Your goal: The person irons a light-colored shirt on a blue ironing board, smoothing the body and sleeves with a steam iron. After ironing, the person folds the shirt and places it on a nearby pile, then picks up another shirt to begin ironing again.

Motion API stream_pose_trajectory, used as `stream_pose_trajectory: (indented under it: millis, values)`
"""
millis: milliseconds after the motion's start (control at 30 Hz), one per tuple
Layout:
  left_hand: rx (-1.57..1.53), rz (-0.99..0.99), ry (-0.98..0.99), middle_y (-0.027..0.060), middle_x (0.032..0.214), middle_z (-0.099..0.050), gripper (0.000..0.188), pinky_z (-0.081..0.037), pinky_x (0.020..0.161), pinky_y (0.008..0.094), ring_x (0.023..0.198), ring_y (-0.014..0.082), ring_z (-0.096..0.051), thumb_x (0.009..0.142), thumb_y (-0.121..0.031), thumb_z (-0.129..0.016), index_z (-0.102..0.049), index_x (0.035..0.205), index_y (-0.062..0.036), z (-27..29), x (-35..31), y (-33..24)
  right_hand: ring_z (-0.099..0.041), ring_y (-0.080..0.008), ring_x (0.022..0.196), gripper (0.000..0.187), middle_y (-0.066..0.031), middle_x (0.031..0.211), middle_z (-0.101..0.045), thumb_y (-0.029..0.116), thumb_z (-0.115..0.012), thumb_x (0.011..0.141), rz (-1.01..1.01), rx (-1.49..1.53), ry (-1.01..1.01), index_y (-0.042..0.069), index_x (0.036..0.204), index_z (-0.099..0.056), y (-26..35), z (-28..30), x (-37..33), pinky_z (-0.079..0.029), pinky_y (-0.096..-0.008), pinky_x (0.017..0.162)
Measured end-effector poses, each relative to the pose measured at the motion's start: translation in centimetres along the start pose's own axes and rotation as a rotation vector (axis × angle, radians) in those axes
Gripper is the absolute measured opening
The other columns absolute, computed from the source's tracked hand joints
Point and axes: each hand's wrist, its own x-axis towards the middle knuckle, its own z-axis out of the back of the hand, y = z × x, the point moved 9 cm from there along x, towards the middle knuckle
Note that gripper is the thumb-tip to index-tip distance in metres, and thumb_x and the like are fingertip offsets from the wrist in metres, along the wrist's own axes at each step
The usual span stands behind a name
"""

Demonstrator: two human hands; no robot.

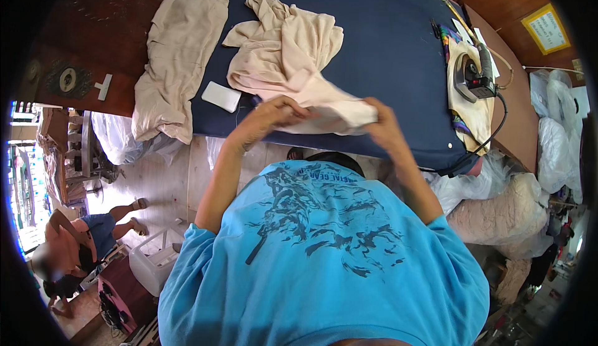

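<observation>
**Holding crumpled beige cloth [283, 50] at the near side of the blue table [392, 53]**

Nearest: wearing a light-blue T-shirt [330, 240] with dark print, with both forearms reaching forward.

With right hand [384, 125]: pinching the cloth's right end between thumb and fingers. With left hand [272, 117]: curled in at the cloth's near-left edge, blurred; can't tell whether pinching or only touching. Stretched between both hands along the near table edge; otherwise heaped loosely farther up on the blue cover.

Just left of the heap: a small white rectangle [221, 97], lying flat. Further left: a long beige bundle [180, 59], laid down to the near edge.

Off right, well apart from both hands: an iron [474, 79] on a cream pad [464, 112] with patterned edging. Past that: clear plastic bags [557, 137], piled up.

Down on the left: a white plastic container [152, 265]; beyond it, a co-worker [71, 240] in blue shorts. Upper right wall: a yellow-framed paper sign [545, 30].
</observation>
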Motion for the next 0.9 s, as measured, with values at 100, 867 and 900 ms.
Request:
stream_pose_trajectory:
  millis: [100, 867, 900]
  values:
    - [0.524, -0.113, -0.627, 0.0059, 0.104, -0.060, 0.019, -0.044, 0.083, 0.0305, 0.096, 0.0198, -0.057, 0.085, -0.015, -0.055, -0.057, 0.102, -0.0069, 10.0, -1.3, 0.7, -0.055, -0.0121, 0.086, 0.029, -0.0018, 0.093, -0.059, -0.004, -0.052, 0.070, 0.068, 0.127, -0.419, 0.003, 0.097, -0.058, -3.2, 10.5, -3.6, -0.045, -0.0253, 0.076]
    - [0.817, -0.332, -0.026, 0.0098, 0.110, -0.057, 0.032, -0.031, 0.101, 0.0346, 0.108, 0.0251, -0.052, 0.079, -0.015, -0.057, -0.055, 0.110, -0.0058, 16.1, 14.9, -5.8, -0.059, -0.0231, 0.095, 0.029, -0.0091, 0.107, -0.060, 0.023, -0.046, 0.091, -0.301, 0.251, -1.103, 0.002, 0.111, -0.053, -4.9, 22.1, -5.6, -0.045, -0.0328, 0.085]
    - [0.924, -0.486, 0.052, 0.0098, 0.115, -0.055, 0.032, -0.032, 0.101, 0.0329, 0.109, 0.0242, -0.050, 0.082, -0.016, -0.054, -0.055, 0.112, -0.0050, 19.6, 14.4, -7.3, -0.056, -0.0230, 0.100, 0.036, -0.0116, 0.110, -0.058, 0.027, -0.045, 0.092, -0.199, 0.322, -1.026, 0.001, 0.117, -0.048, -1.9, 23.0, -4.1, -0.044, -0.0351, 0.089]
